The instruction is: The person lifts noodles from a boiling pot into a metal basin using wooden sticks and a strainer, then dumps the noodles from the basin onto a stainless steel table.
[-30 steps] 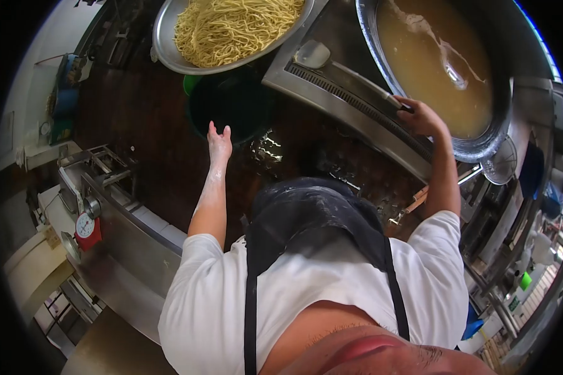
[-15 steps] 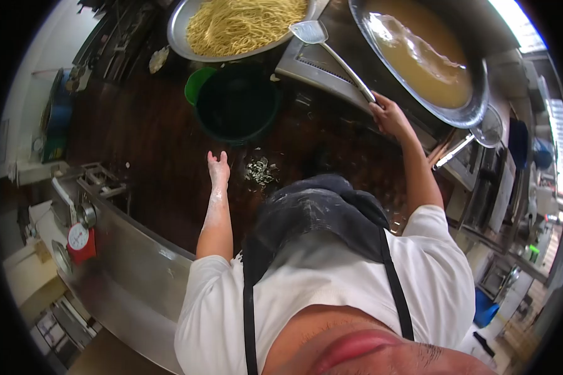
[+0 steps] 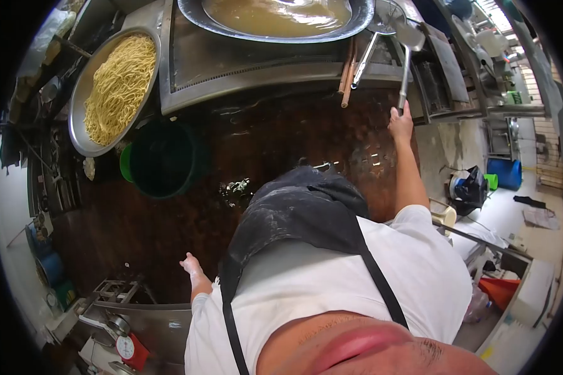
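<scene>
My right hand (image 3: 401, 123) is closed round the handle of a metal spatula (image 3: 411, 39), its blade pointing away from me near a wire strainer (image 3: 385, 17). My left hand (image 3: 191, 264) hangs low over the dark floor, fingers apart and holding nothing, with white powder on the skin. A large pan (image 3: 275, 37) of cloudy yellowish liquid sits on the metal stove at the top. To the left, a metal bowl (image 3: 76, 128) holds a heap of yellow noodles (image 3: 122, 87).
A dark green tub (image 3: 162, 159) stands on the wet brown floor (image 3: 281, 134). Two wooden sticks (image 3: 347, 75) jut over the stove edge. A red scale (image 3: 134, 351) is at the lower left, a blue bin (image 3: 505, 174) at the right.
The view has turned to the right. My right hand has carried the spatula from beside the pan to the strainer's right. My left hand is lower, nearer my body.
</scene>
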